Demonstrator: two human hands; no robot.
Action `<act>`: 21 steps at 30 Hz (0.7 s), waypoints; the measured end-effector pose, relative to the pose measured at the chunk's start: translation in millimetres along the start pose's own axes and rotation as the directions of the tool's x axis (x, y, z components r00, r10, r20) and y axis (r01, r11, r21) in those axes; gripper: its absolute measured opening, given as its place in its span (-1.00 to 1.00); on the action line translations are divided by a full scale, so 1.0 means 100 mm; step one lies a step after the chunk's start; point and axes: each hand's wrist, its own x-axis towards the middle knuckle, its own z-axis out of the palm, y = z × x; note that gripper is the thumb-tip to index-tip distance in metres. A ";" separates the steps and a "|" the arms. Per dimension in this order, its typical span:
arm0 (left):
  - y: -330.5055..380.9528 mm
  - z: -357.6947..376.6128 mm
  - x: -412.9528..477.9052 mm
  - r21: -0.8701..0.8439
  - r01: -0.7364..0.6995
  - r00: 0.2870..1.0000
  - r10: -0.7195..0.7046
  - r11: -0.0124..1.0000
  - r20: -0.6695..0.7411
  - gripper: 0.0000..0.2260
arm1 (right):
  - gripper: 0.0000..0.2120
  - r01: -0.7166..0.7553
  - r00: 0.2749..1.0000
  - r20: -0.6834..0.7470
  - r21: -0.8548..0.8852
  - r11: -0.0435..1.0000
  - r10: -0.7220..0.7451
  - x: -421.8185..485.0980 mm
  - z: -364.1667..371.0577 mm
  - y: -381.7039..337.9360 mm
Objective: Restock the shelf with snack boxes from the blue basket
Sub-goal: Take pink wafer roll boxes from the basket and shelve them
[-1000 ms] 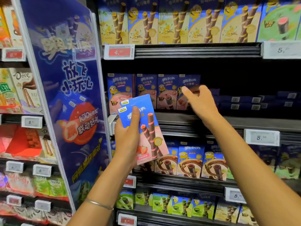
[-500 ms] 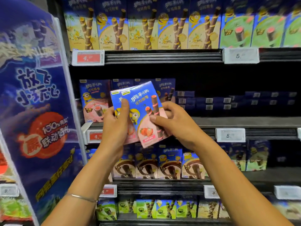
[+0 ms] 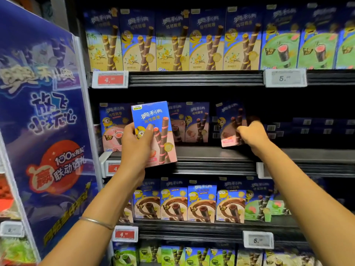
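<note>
Glossy cardboard box — matt shelf

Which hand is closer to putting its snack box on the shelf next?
Probably the right hand: its blue-and-pink cardboard snack box is inside the middle shelf, tilted beside the standing row. The left hand holds its matching box out in front.

A supermarket snack aisle is showing here. Right of the tall blue promotional panel, dark tiered shelves are carrying outward-facing rows of matching snack boxes, and red and white price tags are sitting clipped along the shelf edges. Left of that panel, more tagged shelves are holding further packaged goods.
</note>
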 end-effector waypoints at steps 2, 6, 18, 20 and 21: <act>0.01 0.00 0.01 0.001 -0.013 1.000 0.013 1.000 -0.024 -0.73 | -0.94 -0.057 0.998 0.023 -0.154 0.986 0.061 0.18 0.06 0.09; -0.01 -0.01 0.00 -0.015 0.000 1.000 -0.001 1.000 -0.031 -0.72 | -0.54 0.036 0.994 0.113 -0.214 0.976 -0.012 0.47 0.20 0.15; -0.07 -0.06 -0.08 -0.028 0.035 0.999 -0.035 0.999 -0.013 -0.76 | -0.52 0.170 0.977 0.187 -0.406 0.898 -0.100 0.78 0.49 0.33; -0.06 -0.05 -0.08 -0.028 0.041 0.999 -0.041 0.999 -0.003 -0.74 | -0.51 0.163 0.979 0.180 -0.403 0.901 -0.097 0.79 0.52 0.34; -0.05 -0.05 -0.09 -0.030 0.043 0.999 -0.043 0.999 0.002 -0.73 | -0.50 0.142 0.982 0.171 -0.402 0.905 -0.079 0.77 0.51 0.33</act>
